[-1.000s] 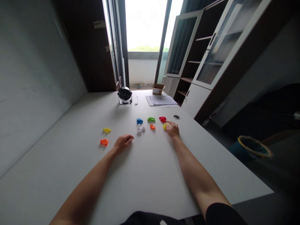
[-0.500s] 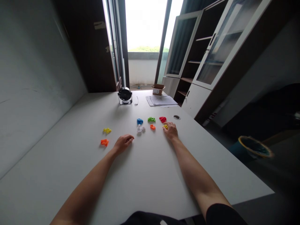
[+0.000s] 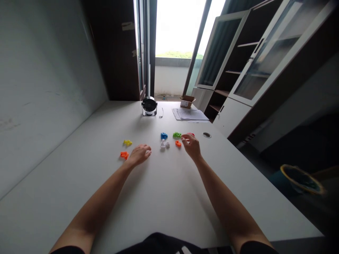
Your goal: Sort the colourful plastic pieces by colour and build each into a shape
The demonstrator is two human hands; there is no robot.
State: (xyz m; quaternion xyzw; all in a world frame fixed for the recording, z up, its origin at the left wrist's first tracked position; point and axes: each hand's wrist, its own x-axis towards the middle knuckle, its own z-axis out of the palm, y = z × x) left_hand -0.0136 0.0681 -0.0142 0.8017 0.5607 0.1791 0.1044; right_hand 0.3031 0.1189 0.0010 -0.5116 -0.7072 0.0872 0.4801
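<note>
Several small flat plastic puzzle-like pieces lie on the white table (image 3: pixel 66 176). My right hand (image 3: pixel 191 146) is raised slightly with curled fingers, just in front of a red piece (image 3: pixel 190 134), which it partly hides. The small yellow piece from before does not show and may be hidden under or in that hand. My left hand (image 3: pixel 139 154) rests on the table, holding nothing, between an orange piece (image 3: pixel 124 155) and a white piece (image 3: pixel 164 143). Nearby lie a yellow piece (image 3: pixel 127 142), a blue piece (image 3: pixel 164 135), a green piece (image 3: pixel 177 134) and a small orange piece (image 3: pixel 178 143).
A round black-and-silver desk fan (image 3: pixel 149 107) and a small cardboard box (image 3: pixel 186 101) stand at the table's far end beside a stack of papers (image 3: pixel 190 114). A cable grommet (image 3: pixel 207 135) sits near the right edge. A wall runs along the left; a bin (image 3: pixel 300 180) stands on the floor, right.
My right hand has lifted and moved toward the red piece, and the small yellow piece no longer shows. My left hand has barely moved. The whole scene has shifted right in view.
</note>
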